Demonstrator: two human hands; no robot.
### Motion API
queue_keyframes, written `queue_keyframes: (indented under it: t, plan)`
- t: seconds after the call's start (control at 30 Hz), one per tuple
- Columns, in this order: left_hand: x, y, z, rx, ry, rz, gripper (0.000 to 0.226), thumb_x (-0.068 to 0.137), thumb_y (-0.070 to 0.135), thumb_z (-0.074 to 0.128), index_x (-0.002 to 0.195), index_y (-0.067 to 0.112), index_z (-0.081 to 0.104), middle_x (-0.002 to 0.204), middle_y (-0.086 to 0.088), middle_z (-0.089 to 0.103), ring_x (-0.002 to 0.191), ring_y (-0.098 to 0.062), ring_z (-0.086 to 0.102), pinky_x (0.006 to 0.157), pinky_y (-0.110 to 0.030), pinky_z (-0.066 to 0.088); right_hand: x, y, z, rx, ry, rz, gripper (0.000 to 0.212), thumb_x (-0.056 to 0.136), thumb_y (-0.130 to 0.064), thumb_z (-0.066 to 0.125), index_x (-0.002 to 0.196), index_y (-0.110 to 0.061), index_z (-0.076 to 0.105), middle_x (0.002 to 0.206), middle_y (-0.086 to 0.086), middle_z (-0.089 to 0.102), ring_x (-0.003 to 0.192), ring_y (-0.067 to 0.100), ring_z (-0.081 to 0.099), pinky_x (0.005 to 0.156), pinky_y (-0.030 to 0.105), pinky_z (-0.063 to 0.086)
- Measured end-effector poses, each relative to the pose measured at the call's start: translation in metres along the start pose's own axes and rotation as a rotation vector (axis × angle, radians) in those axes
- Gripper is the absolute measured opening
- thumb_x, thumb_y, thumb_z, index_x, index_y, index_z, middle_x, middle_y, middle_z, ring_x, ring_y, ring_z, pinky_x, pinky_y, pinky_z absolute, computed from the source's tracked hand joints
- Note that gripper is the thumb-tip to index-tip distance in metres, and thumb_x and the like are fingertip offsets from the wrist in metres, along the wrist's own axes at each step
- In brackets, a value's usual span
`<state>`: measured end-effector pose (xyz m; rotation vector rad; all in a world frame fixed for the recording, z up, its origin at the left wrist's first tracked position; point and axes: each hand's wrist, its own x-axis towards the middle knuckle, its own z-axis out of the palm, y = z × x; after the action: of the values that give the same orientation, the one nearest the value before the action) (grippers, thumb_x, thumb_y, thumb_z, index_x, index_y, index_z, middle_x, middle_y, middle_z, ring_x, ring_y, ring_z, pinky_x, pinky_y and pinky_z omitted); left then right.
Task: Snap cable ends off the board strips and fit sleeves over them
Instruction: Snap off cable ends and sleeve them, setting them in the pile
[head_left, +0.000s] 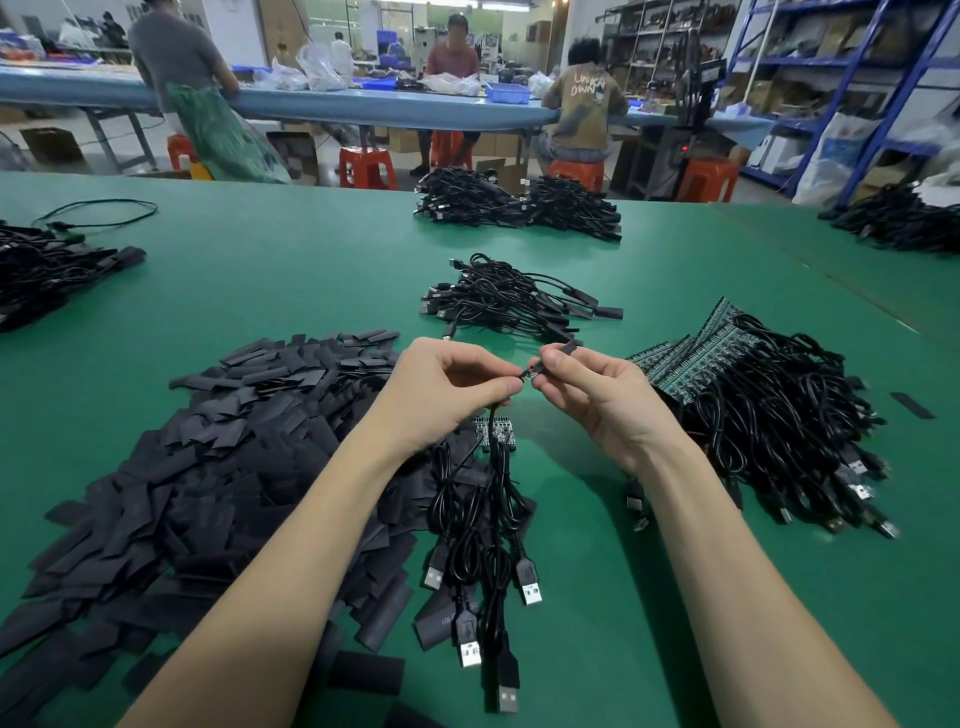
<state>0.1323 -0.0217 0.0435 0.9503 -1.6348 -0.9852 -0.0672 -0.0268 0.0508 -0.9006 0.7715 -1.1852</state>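
USB plugs (529, 592) of a small cable bunch lay nearest the worker on the green table (291, 270), their leads running up to a short board strip (493, 428) beneath the raised hands. Above it, the left hand (441, 387) pinched a cable end (525, 375) between thumb and fingertips, its other fingers curled, while the right hand (597, 395) pinched a black sleeve (558, 356) by thumb and forefinger, its mouth just meeting that end. The fit would likely go best with the sleeve held in line with the tiny board and squeezed lightly open, then slid on without bending the solder joints. A heap of loose sleeves (208, 467) spread to the left; unworked strips with cables (753, 405) sat to the right. Beyond the hands lay a pile of sleeved cables (514, 301), with more bundles (519, 208) farther back and other workers (584, 109) at a distant bench.
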Motion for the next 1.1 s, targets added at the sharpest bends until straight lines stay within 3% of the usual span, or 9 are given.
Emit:
queue_keyframes:
  t: [0.1, 0.37, 0.87, 1.1]
  plan:
    - [-0.0009, 0.0019, 0.0011, -0.003, -0.011, 0.003, 0.013, 0.083, 0.007, 0.081, 0.093, 0.014, 0.082, 0.079, -0.002, 0.078, 0.071, -0.010, 0.072, 0.070, -0.017, 0.054, -0.0005, 0.0028, 0.0014, -0.037, -0.034, 0.007, 0.014, 0.082, -0.007, 0.073, 0.093, 0.001, 0.072, 0.087, 0.011, 0.076, 0.073, 0.014, 0.074, 0.068, 0.015, 0.057]
    - [-0.0013, 0.0047, -0.0016, -0.080, -0.012, 0.008, 0.014, 0.080, 0.009, 0.083, 0.090, 0.018, 0.080, 0.084, -0.008, 0.078, 0.075, -0.022, 0.076, 0.073, -0.025, 0.059, 0.0001, 0.0040, 0.0030, -0.030, -0.069, 0.021, 0.016, 0.077, -0.011, 0.076, 0.091, -0.002, 0.076, 0.089, 0.011, 0.076, 0.073, 0.014, 0.073, 0.069, 0.016, 0.057]
    - [-0.0021, 0.0039, 0.0045, -0.115, 0.030, 0.006, 0.011, 0.080, 0.003, 0.082, 0.089, 0.007, 0.077, 0.080, -0.010, 0.077, 0.070, -0.018, 0.074, 0.071, -0.024, 0.058, -0.0008, 0.0070, 0.0047, -0.070, -0.070, 0.024, 0.019, 0.075, -0.014, 0.077, 0.092, -0.003, 0.075, 0.082, 0.008, 0.074, 0.069, 0.013, 0.072, 0.067, 0.017, 0.057]
    - [-0.0001, 0.0043, 0.0037, -0.157, 0.022, -0.001, 0.012, 0.080, 0.003, 0.081, 0.089, 0.008, 0.076, 0.081, -0.013, 0.077, 0.071, -0.019, 0.074, 0.073, -0.022, 0.057, -0.0020, 0.0086, 0.0092, -0.055, -0.051, -0.012, 0.022, 0.077, -0.020, 0.079, 0.097, -0.011, 0.075, 0.090, 0.012, 0.075, 0.072, 0.015, 0.072, 0.068, 0.020, 0.058]
